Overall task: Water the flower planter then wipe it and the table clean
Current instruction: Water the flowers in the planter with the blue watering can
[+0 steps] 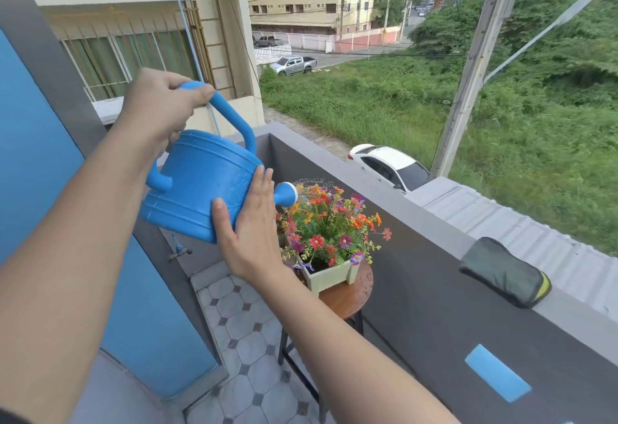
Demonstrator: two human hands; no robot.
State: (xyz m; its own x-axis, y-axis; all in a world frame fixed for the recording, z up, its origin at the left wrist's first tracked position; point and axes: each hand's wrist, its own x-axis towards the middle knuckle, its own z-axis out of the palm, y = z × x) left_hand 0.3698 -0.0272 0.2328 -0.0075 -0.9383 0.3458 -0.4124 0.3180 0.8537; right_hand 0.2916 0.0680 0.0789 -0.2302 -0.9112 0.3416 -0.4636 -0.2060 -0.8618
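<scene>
Blue watering can (200,182), multicoloured flowers (329,226), cream planter (329,276), dark green cloth (501,271).

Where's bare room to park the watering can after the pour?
Ledge top between the flowers and the dark cloth is bare. Tiled floor between blue panel and table too. The table is crowded: planter fills most, only a front sliver of wood shows.

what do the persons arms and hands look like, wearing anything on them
Both forearms are bare, with no sleeves over them. No gloves, watch, bracelet or rings show on the left hand or the right hand. The visible nails look short and unpainted.
</scene>
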